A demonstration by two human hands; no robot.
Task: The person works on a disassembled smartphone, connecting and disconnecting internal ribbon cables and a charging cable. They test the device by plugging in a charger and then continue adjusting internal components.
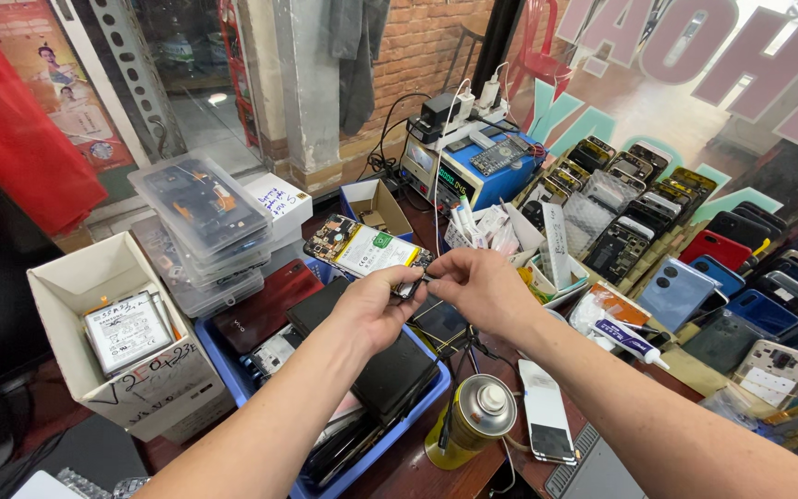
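A yellow spray can [469,420] stands nearest. Above it, the left hand [376,310] and right hand [482,285] pinch what seems a small dark part [411,287] together. Left of the can sits a scribbled white box [131,356].

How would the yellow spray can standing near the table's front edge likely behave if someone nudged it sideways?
The yellow spray can stands upright, tall and narrow, so it would probably tip. Being round, it would likely roll once down. Its smooth metal may feel slippery.
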